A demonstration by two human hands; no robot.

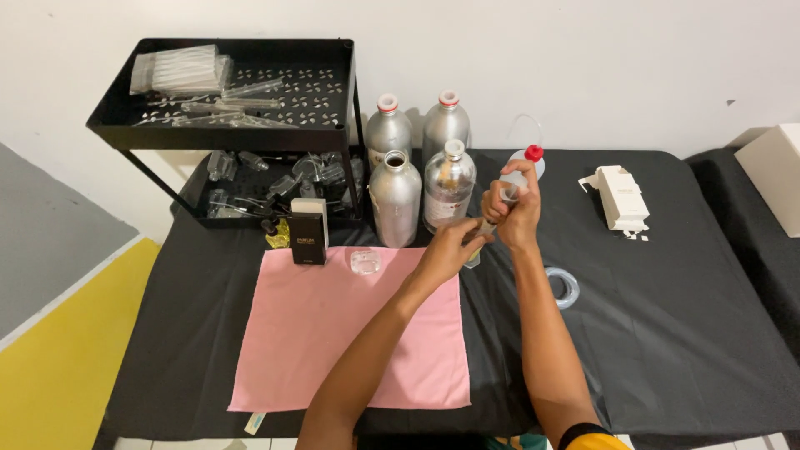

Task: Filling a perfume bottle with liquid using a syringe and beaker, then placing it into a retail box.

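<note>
Pink cloth (333, 333) – black table cover (667, 333) – silver bottles (395, 200), red-ringed necks – black rack (225, 133)

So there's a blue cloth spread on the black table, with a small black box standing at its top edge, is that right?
Not quite. In the head view the cloth is pink, not blue. The rest holds: it lies spread on the black table, and a small black box stands at its top edge.

Four bottles (396, 200): brushed aluminium, dull sheen. Pink mat (333, 333): matt woven cloth on a black fabric table cover (667, 317). Tiered rack (233, 83): black perforated metal.
</note>
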